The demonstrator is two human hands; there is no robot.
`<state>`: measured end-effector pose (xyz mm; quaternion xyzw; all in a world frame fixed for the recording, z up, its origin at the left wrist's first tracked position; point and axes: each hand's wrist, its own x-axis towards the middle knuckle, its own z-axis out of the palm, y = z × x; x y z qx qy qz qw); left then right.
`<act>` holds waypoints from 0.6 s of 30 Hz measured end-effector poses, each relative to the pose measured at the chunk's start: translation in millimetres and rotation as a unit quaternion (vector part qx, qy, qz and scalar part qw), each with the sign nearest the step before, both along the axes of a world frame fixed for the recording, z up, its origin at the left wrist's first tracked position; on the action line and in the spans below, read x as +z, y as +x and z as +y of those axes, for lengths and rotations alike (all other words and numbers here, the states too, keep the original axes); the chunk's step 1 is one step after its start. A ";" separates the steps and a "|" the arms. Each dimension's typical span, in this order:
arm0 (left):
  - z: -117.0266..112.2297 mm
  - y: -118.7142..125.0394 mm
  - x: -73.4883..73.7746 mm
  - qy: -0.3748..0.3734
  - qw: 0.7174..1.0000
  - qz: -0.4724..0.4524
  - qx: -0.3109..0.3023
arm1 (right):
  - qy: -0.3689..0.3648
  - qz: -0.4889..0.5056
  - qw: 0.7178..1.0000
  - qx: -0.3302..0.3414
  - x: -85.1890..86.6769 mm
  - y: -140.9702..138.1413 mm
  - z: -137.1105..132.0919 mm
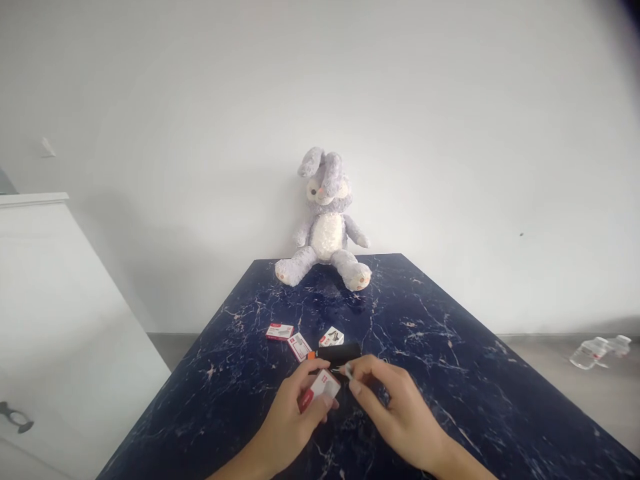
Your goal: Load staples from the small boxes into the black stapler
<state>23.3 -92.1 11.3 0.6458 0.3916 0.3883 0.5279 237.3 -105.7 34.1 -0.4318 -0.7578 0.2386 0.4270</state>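
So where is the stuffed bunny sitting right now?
In the head view the stuffed bunny sits at the far edge of the table, centred, against the white wall, beyond the loose boxes and the left hand gripping a red-and-white box.

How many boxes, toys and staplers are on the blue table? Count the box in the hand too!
Small boxes: 4 (one held in the left hand)
Black stapler: 1
Plush bunny: 1
Total: 6
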 end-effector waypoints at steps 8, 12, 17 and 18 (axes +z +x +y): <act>9.5 -6.0 7.8 0.213 0.956 0.137 0.149 | -0.041 0.019 0.986 -0.161 -3.1 38.8 31.9; 30.1 -19.6 6.8 0.220 0.944 0.145 0.199 | -0.086 0.044 0.983 -0.154 -20.7 54.0 48.0; 40.2 -26.7 -0.1 0.137 0.954 0.186 0.190 | -0.156 0.103 0.972 -0.143 -32.8 61.4 57.6; 39.9 -26.8 -1.5 0.129 0.955 0.193 0.184 | -0.169 0.118 0.970 -0.131 -32.8 61.3 58.0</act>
